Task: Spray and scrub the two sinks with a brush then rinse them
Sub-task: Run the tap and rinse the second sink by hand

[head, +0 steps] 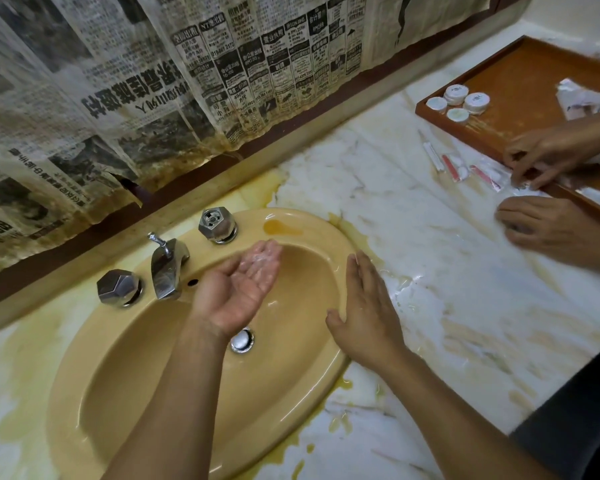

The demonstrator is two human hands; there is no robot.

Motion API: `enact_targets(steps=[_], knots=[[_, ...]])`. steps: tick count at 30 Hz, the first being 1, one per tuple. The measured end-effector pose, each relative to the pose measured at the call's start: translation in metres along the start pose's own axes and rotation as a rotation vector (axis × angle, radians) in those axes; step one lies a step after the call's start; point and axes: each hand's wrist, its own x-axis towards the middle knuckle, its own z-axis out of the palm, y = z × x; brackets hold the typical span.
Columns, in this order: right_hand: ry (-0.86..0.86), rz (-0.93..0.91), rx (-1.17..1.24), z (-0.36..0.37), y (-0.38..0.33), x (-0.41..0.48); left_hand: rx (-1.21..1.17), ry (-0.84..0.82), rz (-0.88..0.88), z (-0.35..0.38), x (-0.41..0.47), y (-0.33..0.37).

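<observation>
The front rim of the sink [94,393] is partly cut by the lower edge and partly hidden under the left forearm. The left hand [236,289] covers part of the drain [242,341]. The tray [520,84] runs out at the right edge. The small packets [459,168] on the surface [430,306] are too blurred to name. The newspaper [153,81] print is too small to read.

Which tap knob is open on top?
The right knob, beside the orange stain: its top shows a hollow with metal inside. The left knob has a solid faceted cap.
</observation>
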Motion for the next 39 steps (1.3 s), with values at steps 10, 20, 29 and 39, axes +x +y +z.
enact_targets(steps=[10,20,29,39], knots=[[-0.180,-0.253,-0.177,-0.027,-0.010,0.108,-0.180,0.072,0.123,-0.057,-0.015,-0.018],[-0.008,-0.039,-0.091,-0.003,-0.004,0.036,-0.251,0.252,0.184,-0.096,-0.014,0.008],[-0.092,-0.249,-0.214,-0.022,-0.020,0.105,-0.228,0.354,0.165,-0.075,-0.012,0.013],[0.044,-0.076,-0.051,-0.005,-0.007,0.070,-0.258,0.412,0.182,-0.064,0.010,0.032]])
